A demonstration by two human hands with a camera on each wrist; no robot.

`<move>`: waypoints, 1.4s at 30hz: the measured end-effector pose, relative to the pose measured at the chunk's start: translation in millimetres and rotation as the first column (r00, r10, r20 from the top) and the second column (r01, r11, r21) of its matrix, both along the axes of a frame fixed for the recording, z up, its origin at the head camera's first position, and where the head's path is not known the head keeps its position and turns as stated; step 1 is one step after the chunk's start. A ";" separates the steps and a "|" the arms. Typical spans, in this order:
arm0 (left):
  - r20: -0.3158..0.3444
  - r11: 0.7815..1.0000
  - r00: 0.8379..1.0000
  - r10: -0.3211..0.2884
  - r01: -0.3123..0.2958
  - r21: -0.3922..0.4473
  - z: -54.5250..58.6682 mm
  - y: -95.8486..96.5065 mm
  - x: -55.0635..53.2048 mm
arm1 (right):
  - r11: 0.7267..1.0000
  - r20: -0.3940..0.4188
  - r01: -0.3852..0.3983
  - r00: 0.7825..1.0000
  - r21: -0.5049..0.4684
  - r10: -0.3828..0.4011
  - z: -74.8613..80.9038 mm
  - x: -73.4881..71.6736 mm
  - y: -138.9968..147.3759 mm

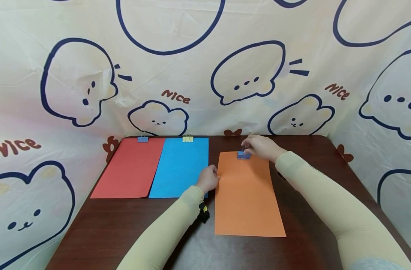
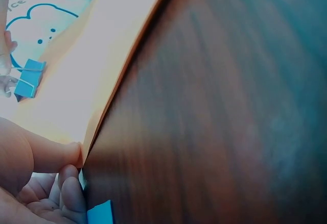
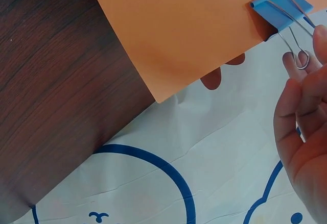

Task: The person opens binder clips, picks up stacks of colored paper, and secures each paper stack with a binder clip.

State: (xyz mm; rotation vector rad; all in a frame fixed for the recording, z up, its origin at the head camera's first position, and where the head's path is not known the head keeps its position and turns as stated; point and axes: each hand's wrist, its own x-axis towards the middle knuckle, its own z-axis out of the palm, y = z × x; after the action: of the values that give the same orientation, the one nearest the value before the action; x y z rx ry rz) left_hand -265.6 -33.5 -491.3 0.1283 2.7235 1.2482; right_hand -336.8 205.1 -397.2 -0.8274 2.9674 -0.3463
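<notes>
A stack of orange paper (image 1: 246, 198) lies in front of me, its top edge bitten by a blue binder clip (image 1: 242, 155). My right hand (image 1: 261, 146) pinches the clip's wire handles, which point away from the sheet in the right wrist view. Along the paper's left edge, my left hand (image 1: 208, 178) grips it between thumb and fingers. The left wrist view shows the thumb on top of the paper and the fingers curled beneath. The edge there looks slightly raised from the table.
Left of the orange paper lie blue paper (image 1: 182, 168) with a yellow binder clip (image 1: 188, 139) and red paper (image 1: 128, 168) with a blue clip (image 1: 143, 139). A cartoon-printed cloth (image 1: 192, 75) encloses the dark wooden table (image 1: 313, 225) at the back and sides.
</notes>
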 end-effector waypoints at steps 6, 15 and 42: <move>0.000 1.000 1.000 0.000 0.000 0.000 -0.2 -0.2 -0.6 | 1.000 -0.005 -0.001 1.000 0.013 0.001 -1.2 1.3 0.5; 0.009 1.000 1.000 0.013 -0.013 0.011 1.3 0.1 -0.7 | 0.999 0.003 -0.013 1.000 0.050 0.013 -1.6 1.5 -1.3; 0.002 1.000 1.000 0.018 -0.018 0.011 -0.6 0.6 0.7 | 0.997 0.034 0.042 0.999 -0.066 -0.040 -28.7 2.1 6.6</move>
State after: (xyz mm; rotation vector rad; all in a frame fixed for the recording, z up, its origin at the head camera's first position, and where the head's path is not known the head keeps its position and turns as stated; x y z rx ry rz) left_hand -264.9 -32.8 -492.0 0.1042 2.7230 1.2674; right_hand -334.7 211.7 -425.8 -0.7601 2.9606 -0.4584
